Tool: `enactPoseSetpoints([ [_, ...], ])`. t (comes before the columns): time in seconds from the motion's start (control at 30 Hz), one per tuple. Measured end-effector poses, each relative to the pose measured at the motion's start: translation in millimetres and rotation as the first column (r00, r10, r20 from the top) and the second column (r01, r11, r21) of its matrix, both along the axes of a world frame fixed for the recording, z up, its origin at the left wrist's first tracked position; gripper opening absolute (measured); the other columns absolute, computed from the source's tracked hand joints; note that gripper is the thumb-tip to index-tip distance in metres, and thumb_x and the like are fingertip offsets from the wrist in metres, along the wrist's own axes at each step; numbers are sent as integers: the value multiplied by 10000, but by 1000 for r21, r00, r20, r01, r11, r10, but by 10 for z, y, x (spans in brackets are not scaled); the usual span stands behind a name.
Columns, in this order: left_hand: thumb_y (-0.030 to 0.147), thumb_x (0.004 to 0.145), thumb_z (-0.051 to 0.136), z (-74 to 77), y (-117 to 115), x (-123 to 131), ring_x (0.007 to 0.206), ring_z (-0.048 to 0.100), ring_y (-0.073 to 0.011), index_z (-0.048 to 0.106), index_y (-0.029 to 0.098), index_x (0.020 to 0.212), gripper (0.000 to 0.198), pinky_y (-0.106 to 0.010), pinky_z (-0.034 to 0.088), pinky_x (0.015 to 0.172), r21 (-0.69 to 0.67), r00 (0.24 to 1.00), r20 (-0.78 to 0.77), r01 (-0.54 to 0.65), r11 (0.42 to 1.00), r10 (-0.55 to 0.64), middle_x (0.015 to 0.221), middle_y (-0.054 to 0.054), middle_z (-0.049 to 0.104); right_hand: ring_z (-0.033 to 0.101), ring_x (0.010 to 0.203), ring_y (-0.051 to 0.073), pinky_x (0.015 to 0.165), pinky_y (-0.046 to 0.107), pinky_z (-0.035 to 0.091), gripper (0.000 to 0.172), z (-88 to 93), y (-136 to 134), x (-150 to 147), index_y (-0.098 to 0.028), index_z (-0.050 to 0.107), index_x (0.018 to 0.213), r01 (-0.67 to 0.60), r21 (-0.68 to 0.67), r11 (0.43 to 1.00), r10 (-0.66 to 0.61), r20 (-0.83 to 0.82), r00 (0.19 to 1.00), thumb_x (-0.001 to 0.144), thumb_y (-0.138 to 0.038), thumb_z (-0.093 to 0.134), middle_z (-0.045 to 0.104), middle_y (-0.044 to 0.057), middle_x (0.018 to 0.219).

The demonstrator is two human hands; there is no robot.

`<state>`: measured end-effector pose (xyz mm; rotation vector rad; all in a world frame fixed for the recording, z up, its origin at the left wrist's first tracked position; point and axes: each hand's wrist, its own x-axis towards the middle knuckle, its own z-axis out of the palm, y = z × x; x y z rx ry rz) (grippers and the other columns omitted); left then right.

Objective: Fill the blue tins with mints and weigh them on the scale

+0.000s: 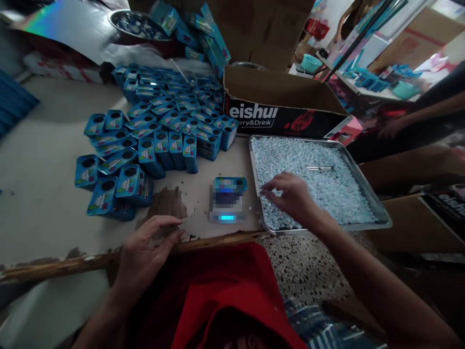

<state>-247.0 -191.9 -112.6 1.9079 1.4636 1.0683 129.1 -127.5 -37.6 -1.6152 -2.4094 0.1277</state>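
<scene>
My right hand (288,196) is over the left side of a metal tray (383,219) of small pale blue and white pieces (319,194). Its fingers are bent together at the tips; anything between them is too small to make out. Near the table's front edge, my left hand (152,240) has thumb and forefinger apart with nothing between them. Between the hands stands a small scale (227,213) with a lit display, and a blue box (230,184) is on it; that area is blurred. Many upright blue boxes (147,150) with dark round openings crowd the table to the left.
A black-printed cardboard box (286,116) stands behind the tray. At the back left are a metal bowl (136,26) of small wrapped items and a pile of flat blue cartons (209,36). Another person's arm (421,116) shows at the right.
</scene>
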Motion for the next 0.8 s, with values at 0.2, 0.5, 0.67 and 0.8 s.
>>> enactPoseSetpoints([
  [0.2, 309, 931, 724, 40, -19, 81, 960, 715, -178, 726, 258, 1040, 120, -292, 559, 917, 128, 999, -40, 37, 991, -32, 1035, -2, 747, 554, 988, 309, 819, 423, 341, 200, -389, -326, -496, -164, 763, 887, -171, -143, 975, 213, 371, 904, 977, -104, 596, 755, 145, 895],
  [0.5, 356, 928, 725, 135, 47, 113, 921, 717, -198, 729, 250, 1013, 136, -316, 573, 907, 149, 1000, -6, -4, 989, 5, 997, -25, 750, 564, 963, 295, 800, 415, 318, 209, -538, -256, -473, -200, 768, 803, -104, -105, 989, 133, 329, 935, 969, -179, 643, 772, 114, 863],
  [0.67, 326, 935, 710, 229, 191, 183, 977, 706, -207, 727, 235, 1064, 158, -339, 558, 943, 260, 997, -73, 10, 965, 9, 1052, -35, 746, 584, 961, 284, 857, 421, 342, 194, -241, -328, -225, -219, 798, 930, 19, 75, 997, -33, 183, 983, 972, -207, 609, 776, 79, 927],
  [0.8, 296, 923, 723, 386, 453, 435, 1147, 648, -270, 680, 226, 1239, 326, -430, 503, 1064, 469, 977, -201, 30, 883, 74, 1209, -85, 714, 580, 1088, 347, 908, 471, 396, 277, -90, -313, 189, -182, 785, 1131, 240, 213, 947, -289, 242, 926, 922, -201, 605, 725, 155, 1198],
])
